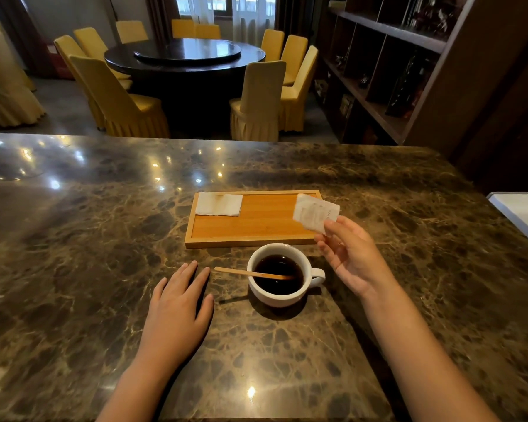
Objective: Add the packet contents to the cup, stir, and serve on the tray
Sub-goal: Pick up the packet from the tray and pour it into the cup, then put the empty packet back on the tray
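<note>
A white cup (258, 292) of dark coffee stands on the marble counter just in front of a wooden tray (256, 228). A wooden stir stick (241, 272) leans in the cup, its end poking out to the left. My right hand (352, 258) is raised to the right of the cup and pinches a small white packet (314, 213) by its lower corner, above the tray's right end. My left hand (177, 306) lies flat on the counter left of the cup, fingers apart and holding nothing.
A folded white napkin (219, 204) lies in the tray's far left corner. A white surface edge (521, 214) shows at the far right. Beyond the counter (89, 239) are a round dark table with yellow chairs and dark shelving on the right.
</note>
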A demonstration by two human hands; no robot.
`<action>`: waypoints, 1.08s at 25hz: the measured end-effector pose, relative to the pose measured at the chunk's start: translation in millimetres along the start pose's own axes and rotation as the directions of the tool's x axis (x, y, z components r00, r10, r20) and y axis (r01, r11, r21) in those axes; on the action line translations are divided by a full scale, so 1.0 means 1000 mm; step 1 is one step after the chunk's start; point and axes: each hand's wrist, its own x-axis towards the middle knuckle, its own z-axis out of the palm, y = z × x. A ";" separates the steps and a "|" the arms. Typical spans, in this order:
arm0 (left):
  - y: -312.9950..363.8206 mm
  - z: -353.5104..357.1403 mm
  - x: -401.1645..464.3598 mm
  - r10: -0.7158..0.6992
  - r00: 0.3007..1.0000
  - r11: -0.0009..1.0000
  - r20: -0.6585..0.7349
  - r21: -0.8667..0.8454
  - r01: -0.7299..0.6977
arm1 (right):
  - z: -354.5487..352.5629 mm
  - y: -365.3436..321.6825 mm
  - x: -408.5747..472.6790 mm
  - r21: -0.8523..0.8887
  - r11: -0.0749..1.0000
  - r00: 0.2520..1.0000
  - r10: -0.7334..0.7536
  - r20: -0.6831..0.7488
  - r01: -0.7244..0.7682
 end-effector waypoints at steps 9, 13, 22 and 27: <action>-0.001 0.001 0.001 -0.001 1.000 1.000 0.003 -0.005 0.001 | -0.007 0.009 0.009 0.360 0.930 0.991 0.109 -0.079 -0.073; 0.000 0.001 0.000 -0.001 1.000 1.000 -0.002 -0.006 0.001 | -0.009 0.007 0.019 0.334 0.941 0.992 -0.006 -0.129 0.049; -0.001 0.001 0.000 -0.002 1.000 1.000 -0.004 -0.007 0.002 | -0.017 0.005 0.077 -0.811 0.357 0.661 -0.749 0.048 0.463; -0.001 0.001 -0.001 0.000 1.000 1.000 -0.006 -0.009 0.000 | -0.018 0.010 0.104 -0.881 -0.196 0.611 -0.656 0.444 0.430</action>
